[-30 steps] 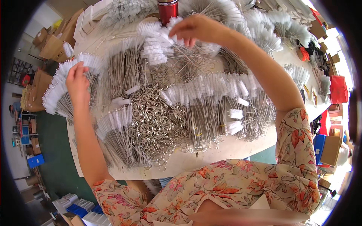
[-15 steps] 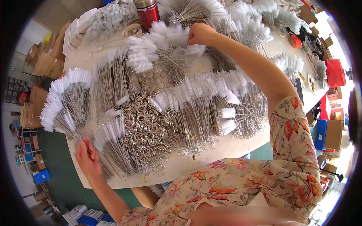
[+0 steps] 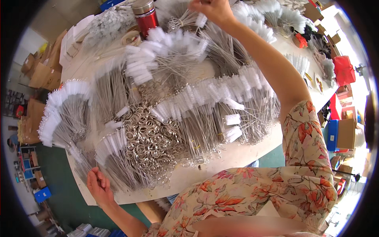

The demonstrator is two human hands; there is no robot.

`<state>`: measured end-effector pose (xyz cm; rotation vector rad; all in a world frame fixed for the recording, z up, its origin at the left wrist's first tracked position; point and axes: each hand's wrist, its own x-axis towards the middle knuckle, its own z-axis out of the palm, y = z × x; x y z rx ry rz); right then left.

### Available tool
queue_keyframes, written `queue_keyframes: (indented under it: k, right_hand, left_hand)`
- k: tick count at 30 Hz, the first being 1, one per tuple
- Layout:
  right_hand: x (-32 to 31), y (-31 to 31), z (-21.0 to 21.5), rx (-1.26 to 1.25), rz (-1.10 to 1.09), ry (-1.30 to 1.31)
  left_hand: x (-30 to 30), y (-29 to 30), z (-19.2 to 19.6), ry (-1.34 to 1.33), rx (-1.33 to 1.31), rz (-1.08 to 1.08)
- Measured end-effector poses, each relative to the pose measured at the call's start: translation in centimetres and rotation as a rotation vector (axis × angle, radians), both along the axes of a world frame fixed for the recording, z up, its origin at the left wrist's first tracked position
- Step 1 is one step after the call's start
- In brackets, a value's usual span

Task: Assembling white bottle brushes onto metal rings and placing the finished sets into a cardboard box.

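Note:
My left hand is at the table's left front edge with fingers curled in; whether they grip a wire stem is unclear. Beside it lie small wire brushes with white bristle heads and thin looped stems. At the far middle, my right hand has its fingers pinched together, the tips cut off by the picture's top. A white brush head shows directly below them, but I cannot tell if it is held. Nearby lies a tied brush bundle. Metal rings are heaped mid-table between brush rows.
A red flask with a steel lid stands at the back beside a tape roll. A long brush row crosses the middle, and a curved brush pile lies left. A blue box and cartons stand at right.
My right hand has moved farther back over the table, away from the middle pile. My left hand has come slightly nearer and to the right. The whole view has shifted a little.

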<state>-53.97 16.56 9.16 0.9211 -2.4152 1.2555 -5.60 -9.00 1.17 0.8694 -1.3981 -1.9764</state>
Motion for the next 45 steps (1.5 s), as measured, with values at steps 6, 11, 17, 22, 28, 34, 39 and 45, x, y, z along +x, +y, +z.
queue_keyframes:
  k: [6, 11, 17, 22, 28, 34, 39, 45]
  right_hand:
    - [-2.8, 2.3, 4.2, -0.252, 0.259, -0.193]
    - [-7.2, 7.8, 3.6, -0.409, 0.143, -0.437]
    - [-11.9, 18.0, -2.6, 0.289, -0.347, -0.312]
    - [-13.3, 20.4, -5.0, 0.718, -0.626, -0.252]
    - [-12.5, 19.2, -7.3, 0.865, -0.687, -0.352]
    - [-13.3, 19.7, -5.6, 0.727, -0.706, -0.261]
    - [-8.9, 15.0, 2.5, 0.288, -0.527, 0.168]
    - [7.9, 3.7, 6.5, -0.548, 0.458, -0.606]
  left_hand:
    - [-0.6, -0.1, -0.6, -0.009, 0.003, -0.006]
    - [0.9, 0.0, -0.2, -0.02, -0.037, 0.018]
    - [1.2, 0.2, -1.2, -0.126, -0.115, 0.231]
    - [2.2, 0.1, -1.5, -0.143, -0.073, 0.227]
    - [3.2, -0.3, -1.6, -0.103, -0.037, 0.183]
    - [3.4, 0.3, -1.0, -0.068, -0.029, 0.102]
    - [2.5, 2.2, -0.5, 0.032, 0.007, 0.197]
    - [-3.8, 8.0, 1.0, 0.216, -0.115, -0.099]
